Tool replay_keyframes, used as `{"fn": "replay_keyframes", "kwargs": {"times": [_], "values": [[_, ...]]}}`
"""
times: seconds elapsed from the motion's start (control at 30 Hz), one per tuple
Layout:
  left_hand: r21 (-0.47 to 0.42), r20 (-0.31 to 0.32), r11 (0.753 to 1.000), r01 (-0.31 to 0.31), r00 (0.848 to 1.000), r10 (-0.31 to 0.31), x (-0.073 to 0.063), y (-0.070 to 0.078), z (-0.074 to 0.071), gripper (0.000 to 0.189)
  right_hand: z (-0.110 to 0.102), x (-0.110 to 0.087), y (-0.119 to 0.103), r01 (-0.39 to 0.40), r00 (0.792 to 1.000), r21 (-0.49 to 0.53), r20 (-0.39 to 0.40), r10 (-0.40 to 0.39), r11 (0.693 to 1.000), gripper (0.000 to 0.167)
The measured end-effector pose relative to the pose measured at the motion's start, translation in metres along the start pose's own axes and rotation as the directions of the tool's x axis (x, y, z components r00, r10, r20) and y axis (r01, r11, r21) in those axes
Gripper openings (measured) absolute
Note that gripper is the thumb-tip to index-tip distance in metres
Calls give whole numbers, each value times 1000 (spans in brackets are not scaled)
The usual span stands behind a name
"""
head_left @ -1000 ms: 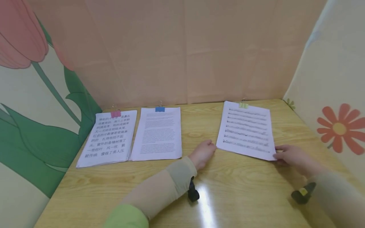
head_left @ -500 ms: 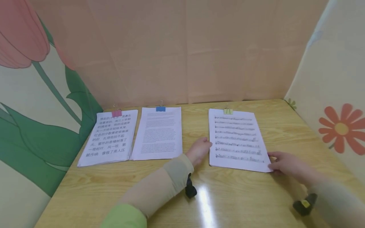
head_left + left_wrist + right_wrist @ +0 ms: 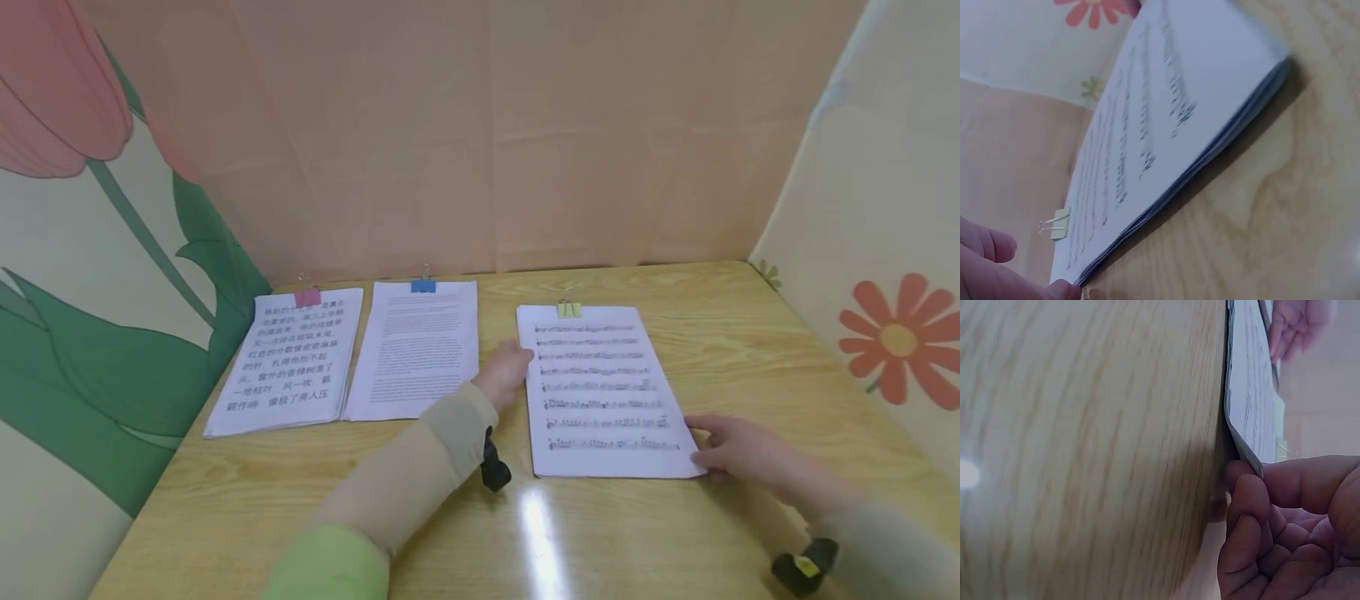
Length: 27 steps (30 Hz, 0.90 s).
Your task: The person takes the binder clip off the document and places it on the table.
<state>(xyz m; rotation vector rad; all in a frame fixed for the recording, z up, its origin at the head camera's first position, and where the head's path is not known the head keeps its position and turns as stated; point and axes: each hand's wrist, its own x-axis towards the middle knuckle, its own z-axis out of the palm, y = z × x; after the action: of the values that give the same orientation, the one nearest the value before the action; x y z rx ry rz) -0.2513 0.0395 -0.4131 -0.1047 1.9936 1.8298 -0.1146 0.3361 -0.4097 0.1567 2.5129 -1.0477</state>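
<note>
A stack of sheet music (image 3: 596, 392) with a yellow binder clip (image 3: 569, 310) at its top lies right of the table's middle. My right hand (image 3: 742, 450) pinches its near right corner between thumb and fingers; in the right wrist view that corner is lifted slightly off the wood. My left hand (image 3: 506, 371) is at the stack's left edge, towards the clip. In the left wrist view the fingertips (image 3: 1063, 290) touch that edge, while another digit stays apart from it. Part of the left hand is cut off there.
To the left lie two paper stacks side by side: large Chinese print (image 3: 285, 367) with a pink clip (image 3: 307, 297), and small print (image 3: 416, 358) with a blue clip (image 3: 423, 286). The wooden table (image 3: 247, 500) meets a curtain (image 3: 390, 150) behind and a flowered wall (image 3: 892, 208) at right.
The sheet music stack has slid left and nearer, and turned straighter, with my right hand holding its corner. My left hand has shifted left and now touches the stack's edge.
</note>
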Motion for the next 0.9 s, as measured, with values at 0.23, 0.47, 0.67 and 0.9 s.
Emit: {"fn": "replay_keyframes", "kwargs": {"times": [0.23,0.47,0.67,0.9], "values": [[73,-87,997,-1,996,8,13,11,-14,58,10,-1,-4,31,999,5,-7,-31,999,69],[124,-163,992,-11,986,31,25,17,-21,61,17,-10,-6,84,996,-1,19,-84,996,67],[171,-186,983,71,982,-39,28,14,-24,64,25,-20,-7,146,989,-1,33,-146,989,67],[215,-216,976,44,976,4,34,7,-22,65,27,-23,-8,141,989,15,47,-141,990,68]]}}
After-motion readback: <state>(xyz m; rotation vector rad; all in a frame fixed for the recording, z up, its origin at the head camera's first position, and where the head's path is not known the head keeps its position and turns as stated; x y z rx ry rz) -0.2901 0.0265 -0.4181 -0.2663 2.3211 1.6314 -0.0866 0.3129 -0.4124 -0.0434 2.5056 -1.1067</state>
